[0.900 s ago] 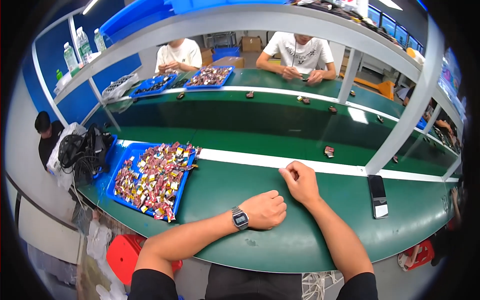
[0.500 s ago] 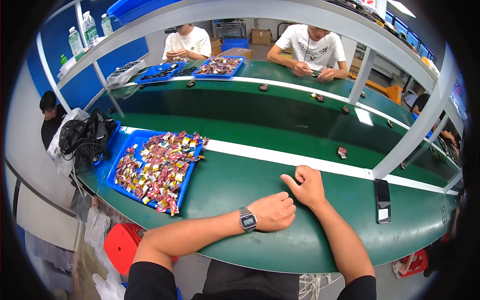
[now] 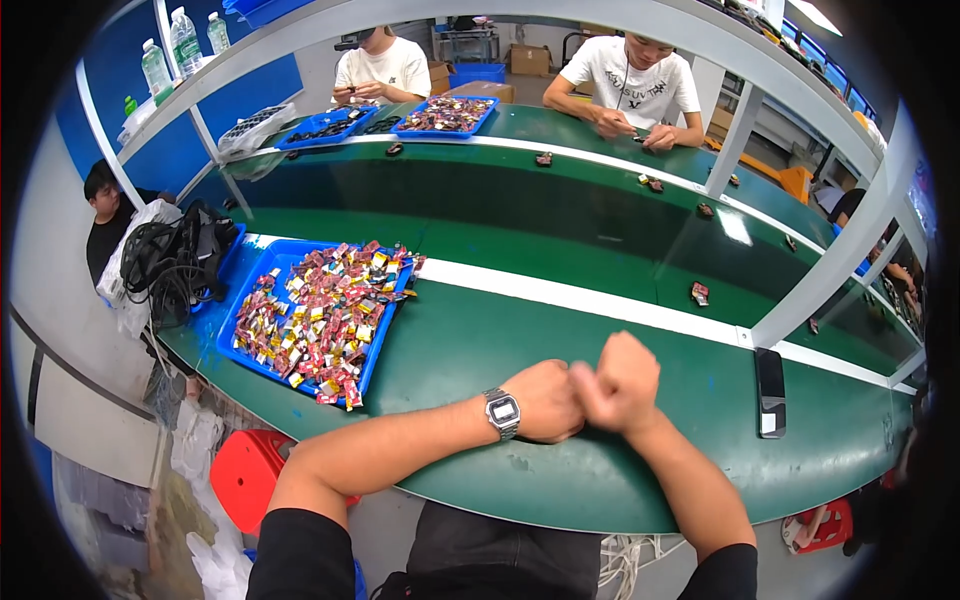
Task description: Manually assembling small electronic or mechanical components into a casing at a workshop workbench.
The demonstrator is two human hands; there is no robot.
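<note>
My left hand [image 3: 545, 402], with a metal digital watch [image 3: 502, 413] at its wrist, is closed above the green worktable [image 3: 480, 350] near its front edge. Its curled fingers face away, so anything inside them is hidden. Right beside it, my right hand [image 3: 625, 380] is held up as a fist, its thumb blurred by motion and overlapping the left hand's knuckles. I cannot see into this fist either. To the left lies a blue tray [image 3: 228, 330] heaped with small red, yellow and silver wired parts [image 3: 325, 310], apart from both hands.
A black phone [image 3: 770, 392] lies on the table's right side. Beyond a white rail [image 3: 560, 297], small parts [image 3: 699, 293] sit on a green belt [image 3: 480, 215]. Two co-workers [image 3: 640, 95] sit opposite. Black cables [image 3: 175, 262] are piled far left; a red stool [image 3: 245, 480] stands below.
My right fist has turned, and its thumb has swung down to the left hand. The left hand has shifted slightly toward it. The view has tilted a little.
</note>
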